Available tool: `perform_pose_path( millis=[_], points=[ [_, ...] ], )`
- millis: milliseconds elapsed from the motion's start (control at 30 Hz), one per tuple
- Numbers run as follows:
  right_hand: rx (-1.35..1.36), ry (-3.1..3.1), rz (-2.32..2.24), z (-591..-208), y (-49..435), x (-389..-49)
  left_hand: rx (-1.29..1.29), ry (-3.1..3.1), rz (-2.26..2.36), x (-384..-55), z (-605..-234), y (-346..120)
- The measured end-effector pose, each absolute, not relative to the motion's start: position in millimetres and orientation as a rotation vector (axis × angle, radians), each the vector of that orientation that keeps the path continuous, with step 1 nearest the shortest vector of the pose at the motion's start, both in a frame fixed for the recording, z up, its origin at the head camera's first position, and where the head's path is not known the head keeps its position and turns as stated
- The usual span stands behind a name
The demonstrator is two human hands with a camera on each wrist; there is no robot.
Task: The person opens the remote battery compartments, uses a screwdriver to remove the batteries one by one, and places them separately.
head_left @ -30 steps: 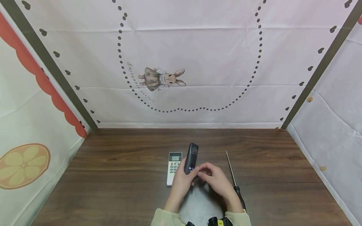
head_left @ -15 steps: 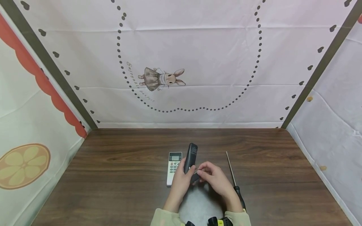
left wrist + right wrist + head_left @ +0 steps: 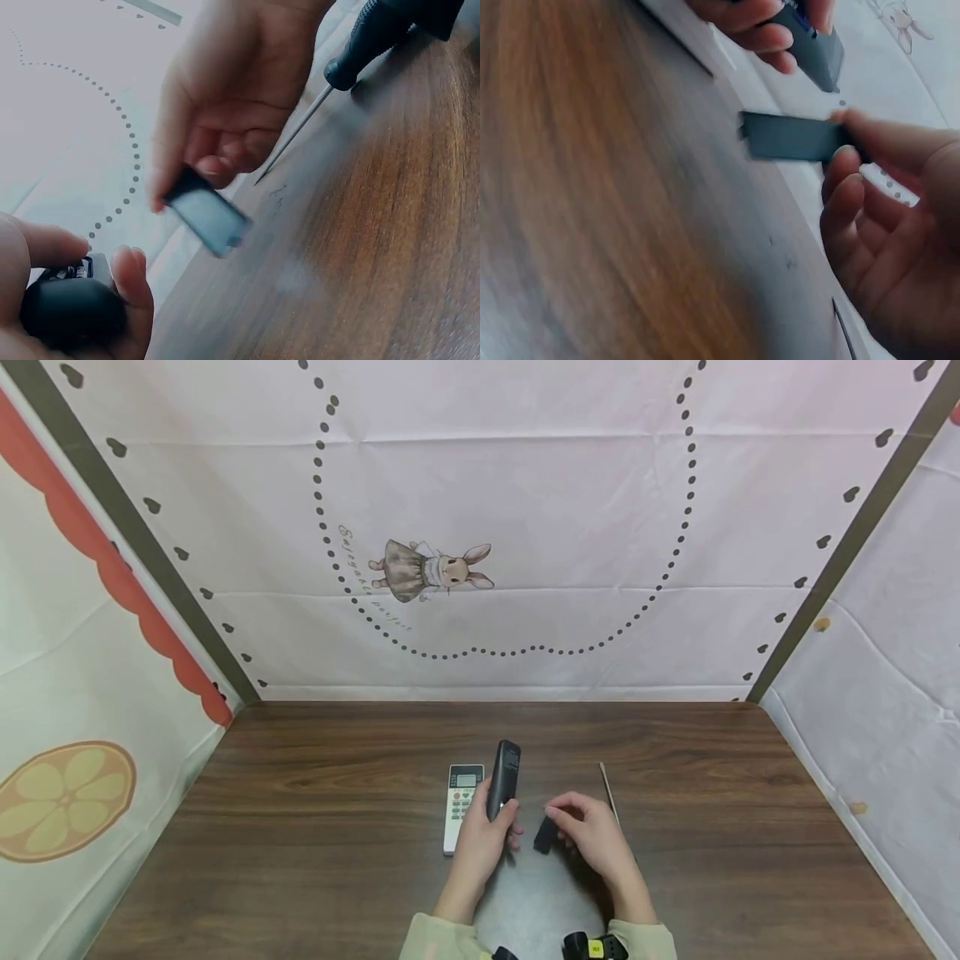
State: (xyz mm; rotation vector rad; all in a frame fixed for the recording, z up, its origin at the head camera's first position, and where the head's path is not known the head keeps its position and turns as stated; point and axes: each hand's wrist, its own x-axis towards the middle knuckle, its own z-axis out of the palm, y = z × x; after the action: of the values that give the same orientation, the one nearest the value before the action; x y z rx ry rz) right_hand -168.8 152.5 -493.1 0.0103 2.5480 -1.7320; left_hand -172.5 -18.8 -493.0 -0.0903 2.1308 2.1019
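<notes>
My left hand (image 3: 476, 847) grips a slim black remote control (image 3: 504, 777), raised above the table and tilted with its top pointing away. In the left wrist view the uncovered battery compartment (image 3: 81, 268) shows beside my thumb. Between thumb and fingers my right hand (image 3: 600, 843) pinches a small flat black battery cover (image 3: 546, 835). A short gap separates the cover from the remote. The cover's length, with small tabs at its free end, stands out in the right wrist view, where the remote's dark body (image 3: 817, 56) is partly hidden by left fingers.
A white remote control (image 3: 459, 814) lies on the wooden table (image 3: 337, 827) just left of my left hand, partly covered by it. Beyond my right hand lies a screwdriver (image 3: 610, 789); its black handle (image 3: 367, 45) shows in the left wrist view. Printed cloth walls (image 3: 570, 527) enclose the table.
The battery cover has come off the black remote control. My right hand has carried it a little to the right, while my left hand stays nearly in place.
</notes>
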Motion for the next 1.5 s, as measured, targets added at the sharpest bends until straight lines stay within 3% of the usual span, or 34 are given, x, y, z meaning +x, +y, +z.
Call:
perform_pose_path(
  millis=[467,700,800,1233,1500],
  points=[
    [-0.006,2.799,-1.346,-506,153,-161,-0.064,2.086,2.143,-163,-497,-19],
    [0.047,2.836,-1.252,-509,150,-160,-0.056,2.034,2.15,-152,-472,-21],
    [0.038,2.842,-1.249,-509,150,-158,-0.078,2.012,2.178,-155,-483,-22],
    [0.117,2.975,-1.173,-467,175,-141,-0.129,1.997,2.237,-160,-497,-19],
    [0.269,2.97,-1.004,-460,193,-126,-0.089,1.866,2.306,-163,-474,-22]
  ],
)
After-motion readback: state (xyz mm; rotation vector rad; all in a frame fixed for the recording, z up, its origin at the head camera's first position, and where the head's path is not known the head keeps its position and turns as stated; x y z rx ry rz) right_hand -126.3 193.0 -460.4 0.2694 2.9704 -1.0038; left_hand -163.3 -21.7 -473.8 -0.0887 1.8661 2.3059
